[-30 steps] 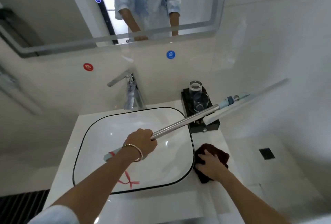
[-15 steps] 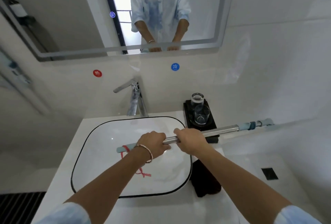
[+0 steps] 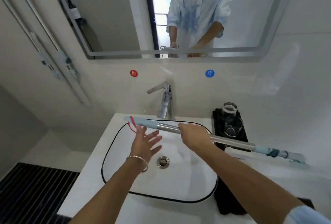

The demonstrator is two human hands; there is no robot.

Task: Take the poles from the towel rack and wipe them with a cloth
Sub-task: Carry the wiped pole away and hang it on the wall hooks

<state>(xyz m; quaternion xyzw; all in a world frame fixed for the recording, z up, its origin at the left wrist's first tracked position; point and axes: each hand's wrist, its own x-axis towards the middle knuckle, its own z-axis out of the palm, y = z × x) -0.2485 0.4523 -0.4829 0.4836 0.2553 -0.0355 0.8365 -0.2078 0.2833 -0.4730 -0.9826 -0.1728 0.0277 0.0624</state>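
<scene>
Over the white sink (image 3: 104, 161), the pole (image 3: 232, 142) runs slantwise from the back-left rim down toward the right, off the surface (image 3: 93, 179). It has a steel middle and pale blue sleeves at both ends, and a red string (image 3: 132, 126) loops from the left end. Right hand (image 3: 194, 136) – grip closed, fingers wrapped round the steel part near the pole's middle, carrying it alone. Left hand (image 3: 145, 145) – grip wide open, fingers spread, palm up under the blue left end, just below it and holding nothing; cannot tell whether a fingertip touches the string. Bracelet (image 3: 138, 160) on the left wrist. The dark cloth (image 3: 227, 204) lies on the surface just right of the sink, partly hidden by the right forearm, and neither hand touches it. Faucet (image 3: 165, 102) behind the sink. A black tray (image 3: 217, 116) stands at back right with glasses (image 3: 232, 125) on it, and the pole crosses in front of it. Red sticker (image 3: 133, 73) and blue sticker (image 3: 209, 73) on the wall under the mirror (image 3: 116, 17). Drain (image 3: 163, 162) in the basin.
</scene>
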